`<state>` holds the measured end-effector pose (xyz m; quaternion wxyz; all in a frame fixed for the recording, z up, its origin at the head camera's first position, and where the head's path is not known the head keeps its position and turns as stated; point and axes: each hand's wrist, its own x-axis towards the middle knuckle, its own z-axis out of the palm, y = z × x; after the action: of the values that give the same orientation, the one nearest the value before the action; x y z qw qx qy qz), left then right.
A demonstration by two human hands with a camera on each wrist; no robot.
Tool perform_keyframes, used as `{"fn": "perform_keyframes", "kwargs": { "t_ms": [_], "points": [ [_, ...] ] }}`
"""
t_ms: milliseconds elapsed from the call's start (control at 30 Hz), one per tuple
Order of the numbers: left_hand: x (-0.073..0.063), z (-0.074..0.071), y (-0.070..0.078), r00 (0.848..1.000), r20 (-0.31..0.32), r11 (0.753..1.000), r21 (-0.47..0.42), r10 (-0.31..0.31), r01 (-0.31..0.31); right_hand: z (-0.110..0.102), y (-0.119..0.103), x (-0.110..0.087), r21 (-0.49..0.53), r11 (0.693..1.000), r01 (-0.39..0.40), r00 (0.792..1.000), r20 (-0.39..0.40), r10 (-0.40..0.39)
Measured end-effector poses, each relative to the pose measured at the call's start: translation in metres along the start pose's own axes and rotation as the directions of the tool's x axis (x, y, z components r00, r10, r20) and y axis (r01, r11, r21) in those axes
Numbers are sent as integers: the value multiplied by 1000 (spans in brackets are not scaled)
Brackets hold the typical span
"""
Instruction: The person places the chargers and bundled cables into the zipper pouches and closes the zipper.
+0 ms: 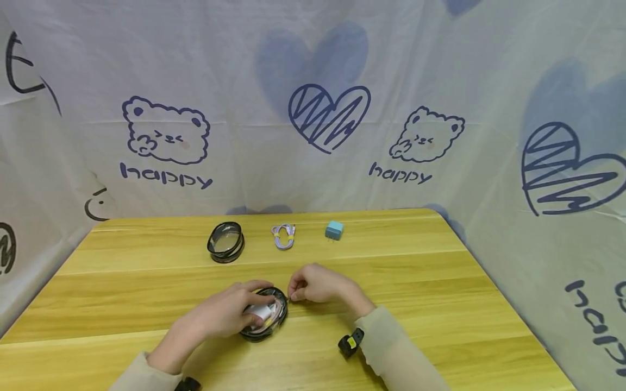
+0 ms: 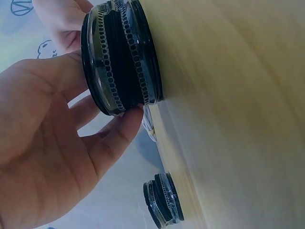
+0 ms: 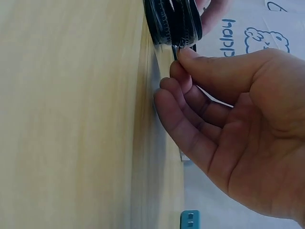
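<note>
A round black-rimmed zipper case (image 1: 257,338) with a clear top sits near the middle front of the table. Through its top show a white charger block (image 1: 261,311) and a pale coiled cable. My left hand (image 1: 222,312) grips this case from the left, thumb and fingers spread about its rim; in the left wrist view the zipper runs round the side (image 2: 121,62). On the right side, my right hand (image 1: 319,283) pinches the small zipper pull (image 3: 176,51) between thumb and forefinger, the other fingers curled loosely below. The fingertips partly hide the pull.
Behind the hands, a second round black case (image 1: 225,257) stands at back left. A lilac cable (image 1: 285,247) bundled with yellow ties lies to its right, then a blue plug adapter (image 1: 335,230). A printed white curtain (image 1: 254,179) hangs behind the wooden table (image 1: 440,304).
</note>
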<state>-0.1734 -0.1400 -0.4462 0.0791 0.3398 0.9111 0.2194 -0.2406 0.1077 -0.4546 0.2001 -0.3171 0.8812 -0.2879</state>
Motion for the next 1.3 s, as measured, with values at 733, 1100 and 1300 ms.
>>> {"fn": "perform_keyframes", "kwargs": {
  "t_ms": [733,1100,1300],
  "points": [
    [2,-1,-6,998,2,998,-25,55,-55,10,-3,10,23,1000,-10,993,-117,12],
    [1,-1,-2,999,9,999,-14,50,-50,8,-2,8,12,1000,-3,995,-95,4],
    [0,-1,1,999,10,999,-38,37,-37,3,0,4,-3,1000,23,999,-31,-24]
  ]
}}
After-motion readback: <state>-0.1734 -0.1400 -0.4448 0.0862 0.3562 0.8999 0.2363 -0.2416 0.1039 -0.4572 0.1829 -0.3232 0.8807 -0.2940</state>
